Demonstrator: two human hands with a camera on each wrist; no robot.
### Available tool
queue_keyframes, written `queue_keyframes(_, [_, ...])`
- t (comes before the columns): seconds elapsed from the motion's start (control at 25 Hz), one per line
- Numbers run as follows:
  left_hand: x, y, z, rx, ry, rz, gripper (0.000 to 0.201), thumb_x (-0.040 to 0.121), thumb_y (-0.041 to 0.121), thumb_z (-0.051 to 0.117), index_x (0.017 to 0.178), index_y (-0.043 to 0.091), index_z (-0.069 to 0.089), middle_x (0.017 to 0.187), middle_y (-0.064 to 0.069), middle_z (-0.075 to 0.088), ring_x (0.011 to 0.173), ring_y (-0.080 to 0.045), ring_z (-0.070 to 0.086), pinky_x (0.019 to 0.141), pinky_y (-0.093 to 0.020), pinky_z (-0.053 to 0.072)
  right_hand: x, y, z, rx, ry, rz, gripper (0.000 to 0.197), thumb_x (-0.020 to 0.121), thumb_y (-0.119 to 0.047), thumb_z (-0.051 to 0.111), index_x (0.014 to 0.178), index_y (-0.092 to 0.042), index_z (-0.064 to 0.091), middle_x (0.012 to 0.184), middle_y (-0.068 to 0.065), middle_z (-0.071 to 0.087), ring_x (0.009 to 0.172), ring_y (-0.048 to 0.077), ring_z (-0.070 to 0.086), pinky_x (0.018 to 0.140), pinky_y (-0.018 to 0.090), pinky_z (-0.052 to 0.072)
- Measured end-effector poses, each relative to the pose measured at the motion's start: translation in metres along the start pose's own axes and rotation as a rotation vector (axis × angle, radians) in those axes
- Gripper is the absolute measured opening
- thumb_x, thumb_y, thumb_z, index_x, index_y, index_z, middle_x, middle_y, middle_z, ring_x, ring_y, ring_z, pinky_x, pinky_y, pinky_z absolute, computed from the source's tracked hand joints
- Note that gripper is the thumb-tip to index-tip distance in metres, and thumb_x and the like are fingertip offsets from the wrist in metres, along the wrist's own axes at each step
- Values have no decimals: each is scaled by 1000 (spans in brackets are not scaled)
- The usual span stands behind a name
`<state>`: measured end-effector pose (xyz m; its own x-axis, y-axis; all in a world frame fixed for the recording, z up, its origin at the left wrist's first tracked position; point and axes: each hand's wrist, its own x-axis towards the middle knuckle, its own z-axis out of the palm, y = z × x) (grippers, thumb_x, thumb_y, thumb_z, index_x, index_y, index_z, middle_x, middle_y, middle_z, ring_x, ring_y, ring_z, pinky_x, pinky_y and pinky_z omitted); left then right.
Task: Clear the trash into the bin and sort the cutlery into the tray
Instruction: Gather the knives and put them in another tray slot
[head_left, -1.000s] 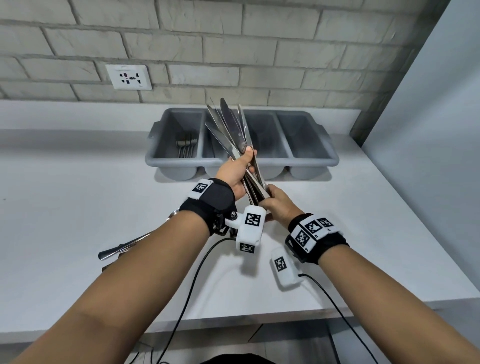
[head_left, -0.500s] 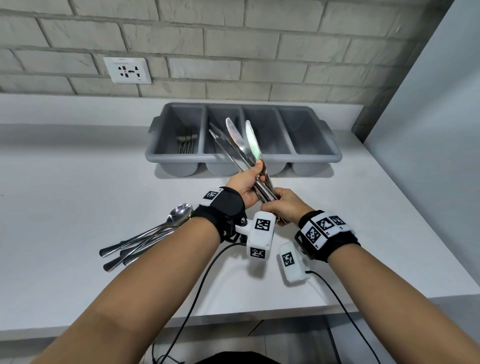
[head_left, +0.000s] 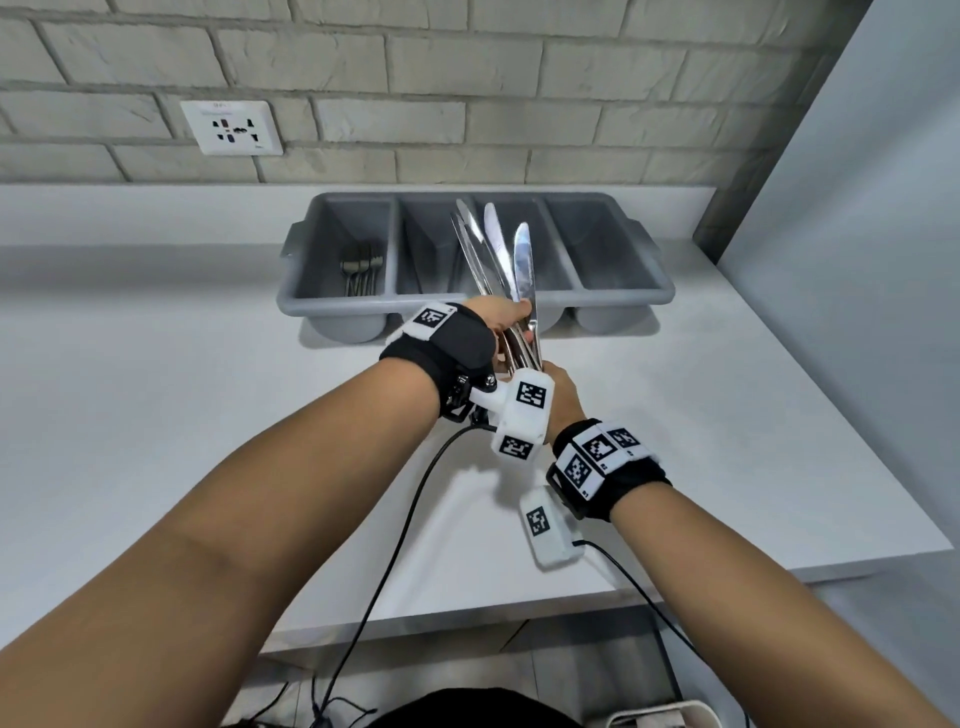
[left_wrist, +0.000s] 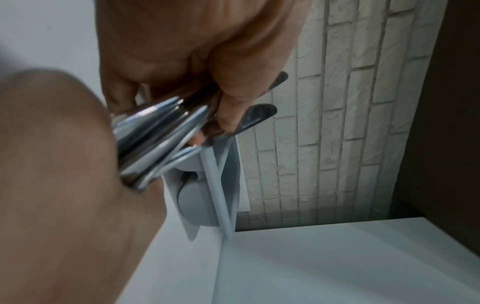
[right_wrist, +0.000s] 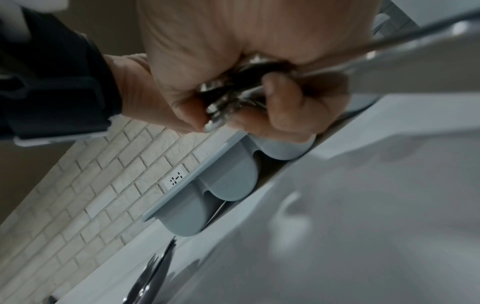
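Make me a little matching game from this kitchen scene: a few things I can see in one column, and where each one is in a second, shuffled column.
Things:
1. knives
2. forks
3. cutlery tray
4. wall socket

Places:
A. on the brick wall, up on the left
B. on the white counter, against the back ledge
C. gripped in a bundle by the left hand and the right hand, blades pointing up and away
D. lying in the tray's leftmost compartment

Pairs: 1-C, 2-D, 3-B, 4-A
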<state>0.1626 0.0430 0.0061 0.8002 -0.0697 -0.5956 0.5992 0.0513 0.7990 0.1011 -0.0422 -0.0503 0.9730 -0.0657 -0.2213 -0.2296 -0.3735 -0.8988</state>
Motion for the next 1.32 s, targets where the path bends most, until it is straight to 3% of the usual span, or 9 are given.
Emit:
queue_keyframes(0.08, [-7,8,-6,215,-13,19,21,90,33,56,90,13,61,83,-2,67,75,-14,62,76,-37,50,-2,-5,-2,-25,46,-22,26,86,-9,54,64,-18,45,75,6,55,66,21,52,44,17,41])
queue_keyframes(0.2, [-18,14,-18,396,-14,66,22,89,40,55,74,22,54,78,8,57,73,-9,52,77,-30,39,-1,-15,-4,-19,47,-33,26,76,-10,61,58,-18,43,57,2,50,44,17,45,28,12,31])
queue_keyframes(0.36, [-12,6,-25,-106,-169,188,20,90,27,56,75,14,52,73,1,57,68,-12,59,69,-25,52,1,-29,3,-74,4,-79,20,70,-5,57,61,-16,44,56,1,48,43,20,46,34,16,34])
queue_keyframes(0.6, [-2,-5,-28,-492,142,280,31,86,5,42,56,13,38,33,5,34,24,-8,34,36,-16,34,2,-35,18,64,-177,-67,38,74,-9,66,103,-17,43,90,7,59,77,22,56,66,30,44])
queue_keyframes(0.72, [-1,-1,-40,-527,191,327,32,86,4,41,56,14,35,38,4,32,23,-7,32,36,-12,30,0,-32,11,184,-230,-4,14,87,-35,52,89,-21,54,80,5,60,65,20,54,57,28,42])
queue_keyframes(0.84, [-2,10,-45,-592,182,392,36,88,5,39,54,15,33,30,7,31,23,-6,30,36,-11,27,3,-27,7,113,-238,65,46,93,-54,29,94,-21,61,89,5,62,80,21,59,65,31,51])
queue_keyframes(1.08, [-8,27,-40,-618,129,471,36,87,8,44,53,15,36,31,7,33,26,-7,34,36,-14,32,13,-47,-7,524,41,189,53,97,-47,22,74,-8,49,67,6,54,38,14,42,30,10,26])
queue_keyframes(1.2, [-12,18,-23,-562,106,485,30,85,7,48,57,14,40,36,6,37,29,-7,37,39,-16,35,23,-58,0,530,97,189,62,84,-63,30,85,-7,57,80,13,67,55,20,64,52,27,53])
queue_keyframes(1.32, [-9,19,-19,-471,108,530,27,86,7,50,61,14,44,44,4,39,32,-7,39,40,-19,35,22,-61,7,390,-88,87,57,76,-68,36,85,-19,65,88,8,69,78,22,64,76,34,51])
